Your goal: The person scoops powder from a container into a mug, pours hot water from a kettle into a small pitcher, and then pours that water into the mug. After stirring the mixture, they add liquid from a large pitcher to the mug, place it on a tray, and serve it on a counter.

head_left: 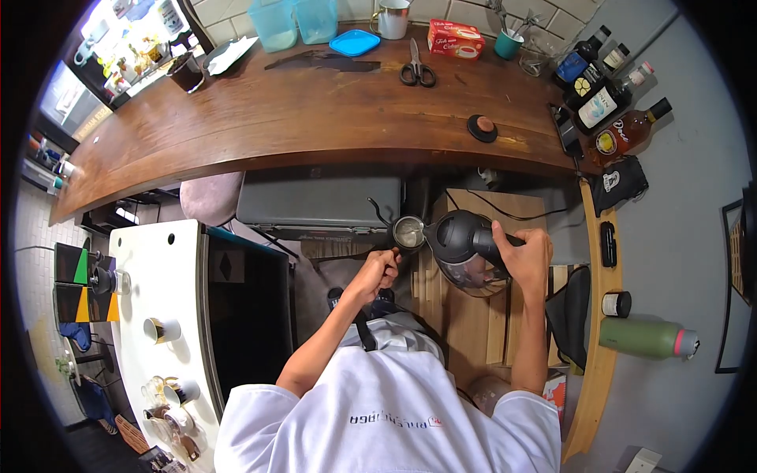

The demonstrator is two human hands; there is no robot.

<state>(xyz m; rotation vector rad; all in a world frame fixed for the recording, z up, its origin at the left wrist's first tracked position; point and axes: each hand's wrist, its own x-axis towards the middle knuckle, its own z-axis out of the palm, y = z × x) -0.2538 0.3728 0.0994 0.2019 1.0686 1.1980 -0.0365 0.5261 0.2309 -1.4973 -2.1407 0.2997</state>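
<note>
My right hand is wrapped round the black handle of an electric kettle with a black lid and a clear body. The kettle is tilted to the left, its spout right at the rim of a small gooseneck kettle. This smaller vessel has no lid on, and light liquid shows inside it. Its thin dark spout curves up and away to the left. My left hand is closed round its handle, just below the opening. Both vessels are held in front of my body, short of the wooden counter.
On the counter lie scissors, a red box and a round tamper-like object. Bottles stand at the right end. A white-topped cabinet holding cups is at left. A green flask lies on the right ledge.
</note>
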